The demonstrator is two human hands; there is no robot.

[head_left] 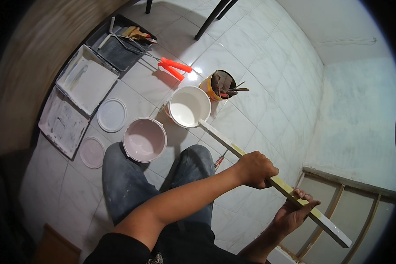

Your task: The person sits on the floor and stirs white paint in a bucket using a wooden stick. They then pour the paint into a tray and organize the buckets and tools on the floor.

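A long squared wooden stick (283,186), yellowish in the middle and white at both ends, slants across in front of me. My left hand (256,170) is closed in a fist around its middle. Lower down, my right hand (295,210) grips the same stick, fingers on one side and thumb on the other. The far tip reaches the near rim of a white bucket (190,107) with white paint inside; whether it touches the paint I cannot tell. Beside that stands a second bucket (145,140), pale pinkish inside, close to my knees.
Paint trays (65,121) and a dark tray (126,59) line the left, with orange-handled rollers (175,66) on the dark one. Two lids (112,115) lie nearby. A yellow can (209,90) holds rags. A red-handled tool (218,163) lies beneath the stick. A wooden frame (339,207) is at right.
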